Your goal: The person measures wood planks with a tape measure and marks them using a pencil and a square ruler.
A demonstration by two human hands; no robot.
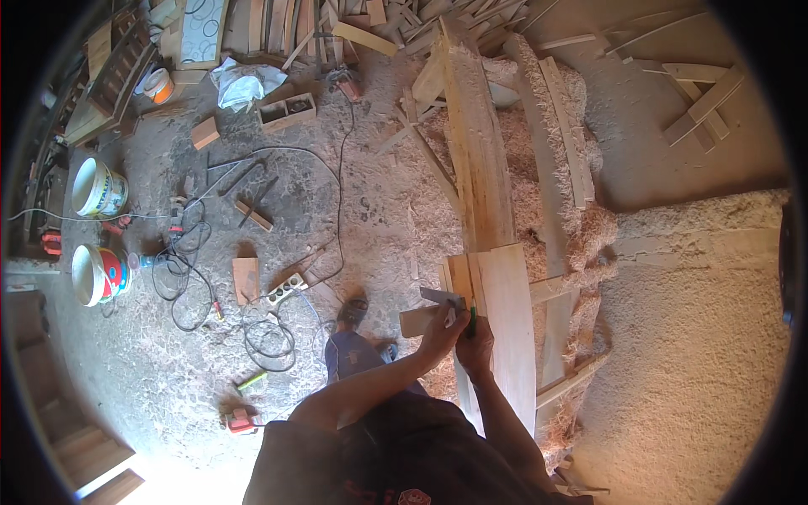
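My left hand (440, 334) grips a flat metal tool (442, 295), which looks like a try square, at the near edge of a pale wooden board (508, 315). A short wooden piece (416, 320) juts out to the left beside that hand; whether the hand holds it too is unclear. Close by, my right hand (476, 347) pinches a green pencil or marker (472, 323), held upright against the wood. The pale board rests over a long thick plank (483, 158) that runs away from me. My fingers hide part of the metal tool.
Wood shavings (593, 233) are heaped along the bench's right side. Cables (268, 344), a power strip (287, 287) and a red power tool (241, 421) lie on the floor to the left. Two buckets (101, 274) (100, 187) stand farther left. Scrap wood (416, 28) is piled ahead.
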